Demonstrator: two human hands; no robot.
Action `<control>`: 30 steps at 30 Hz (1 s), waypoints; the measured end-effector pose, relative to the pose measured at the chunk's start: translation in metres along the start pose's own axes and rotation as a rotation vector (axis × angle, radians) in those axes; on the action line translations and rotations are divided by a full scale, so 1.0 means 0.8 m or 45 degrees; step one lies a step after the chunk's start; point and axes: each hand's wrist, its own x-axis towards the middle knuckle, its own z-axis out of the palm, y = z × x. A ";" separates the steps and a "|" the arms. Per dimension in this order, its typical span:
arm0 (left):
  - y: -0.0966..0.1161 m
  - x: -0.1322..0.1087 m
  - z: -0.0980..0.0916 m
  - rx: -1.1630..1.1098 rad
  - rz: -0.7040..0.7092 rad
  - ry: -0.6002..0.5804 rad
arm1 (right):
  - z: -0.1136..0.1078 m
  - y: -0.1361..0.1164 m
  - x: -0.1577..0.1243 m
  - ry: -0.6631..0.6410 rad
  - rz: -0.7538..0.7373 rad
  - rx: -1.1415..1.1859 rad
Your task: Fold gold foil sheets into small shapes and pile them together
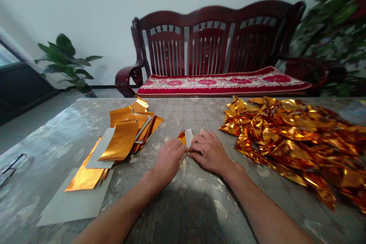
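Pinching a small gold-and-white piece of foil paper (189,136) between them, the person's two hands meet at the middle of the surface (197,110) in the head view, the only one there is. The left grip (170,158) has its fingers bunched on the piece's gold side, and the right grip (211,151) holds the near edge and the pale side with thumb and curled fingers; both look closed on it, though the hands cover most of the piece, so how far its folding has come cannot be told. To the right lies a broad heap of creased foil shapes (286,133), shiny and pointed, piled loosely over one another; these look like the finished part, and there are a good many of them. To the left, flat gold sheets (121,141) lie in a fanned, untidy stack, some with the grey-white backing upward, partly over a larger pale sheet (78,202); these look unworked and seem to be what is left. Judging from the two piles, the work appears well advanced but not over, with the piece in hand somewhere between flat sheet and folded shape, set apart from both.
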 end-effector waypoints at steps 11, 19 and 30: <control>-0.010 -0.010 -0.013 0.025 0.161 -0.162 | 0.007 -0.001 -0.001 0.080 -0.157 -0.290; -0.002 0.002 -0.026 0.152 0.178 -0.272 | 0.014 -0.007 -0.003 0.153 -0.214 -0.394; -0.001 0.006 -0.012 0.271 0.180 -0.222 | 0.015 -0.013 -0.004 0.152 -0.110 -0.409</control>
